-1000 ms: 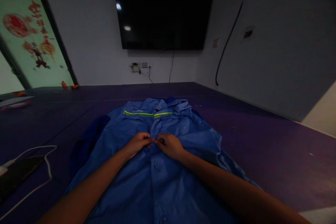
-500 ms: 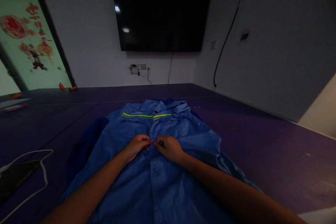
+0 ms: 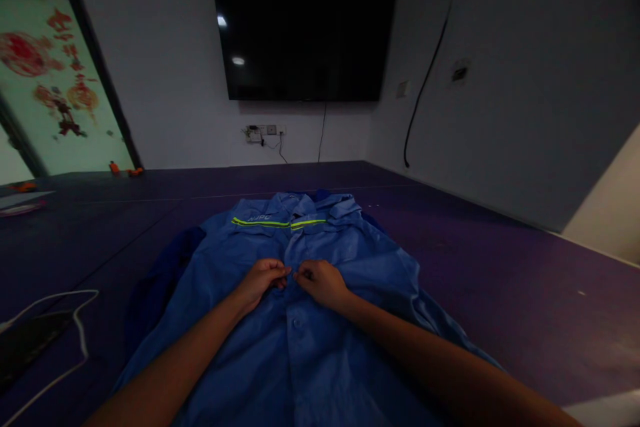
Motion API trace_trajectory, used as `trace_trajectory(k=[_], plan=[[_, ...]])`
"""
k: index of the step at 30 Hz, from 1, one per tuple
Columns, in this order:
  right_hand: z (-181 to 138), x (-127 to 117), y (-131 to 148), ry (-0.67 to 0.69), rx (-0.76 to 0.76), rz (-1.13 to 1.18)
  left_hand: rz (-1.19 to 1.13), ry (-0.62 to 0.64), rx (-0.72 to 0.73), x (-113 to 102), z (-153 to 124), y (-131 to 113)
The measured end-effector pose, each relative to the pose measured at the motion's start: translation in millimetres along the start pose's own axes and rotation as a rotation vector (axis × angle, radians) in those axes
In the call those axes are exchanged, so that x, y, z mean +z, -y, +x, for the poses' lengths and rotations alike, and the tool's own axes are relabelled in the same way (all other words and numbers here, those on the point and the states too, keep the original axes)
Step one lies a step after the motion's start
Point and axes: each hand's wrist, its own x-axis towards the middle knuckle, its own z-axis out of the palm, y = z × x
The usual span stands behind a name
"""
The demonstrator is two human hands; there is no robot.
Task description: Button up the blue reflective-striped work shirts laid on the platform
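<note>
A blue work jacket (image 3: 240,360) with a yellow-green stripe across its chest lies spread on the purple surface, collar away from me. My left hand (image 3: 265,282) pinches the front placket near its middle, thumb against fingers. Facing it from the other side, my right hand (image 3: 321,283) pinches the same part of the placket, its fingertips almost meeting the left ones. What lies between the fingertips is too small to make out. Below the hands, a button (image 3: 297,323) shows on the placket. Darker blue cloth (image 3: 160,280) sticks out from under the jacket at the left.
A dark flat object (image 3: 35,343) with a white cable (image 3: 83,330) lies at the left. A television (image 3: 305,33) hangs on the far wall above several sockets (image 3: 265,130). One black cable (image 3: 430,73) dangles down the right wall. Small orange things (image 3: 115,167) sit near the door.
Both hands keep their pinch on the placket with hardly any movement. The whole view has shifted slightly.
</note>
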Motion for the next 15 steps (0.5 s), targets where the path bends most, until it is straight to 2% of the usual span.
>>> trace_trajectory(k=[5,10,15], plan=[[0.5,1.8,-1.8,-0.011,-0.005,0.015,0.034,0.009,0.026,0.1,1.5,2.3],[0.3,2.9,-4.4,-0.002,-0.024,0.000,0.144,-0.008,0.118,3.3,0.7,3.9],[0.0,3.1,-4.6,-0.016,-0.044,-0.016,0.245,0.015,0.143,2.5,0.5,4.7]])
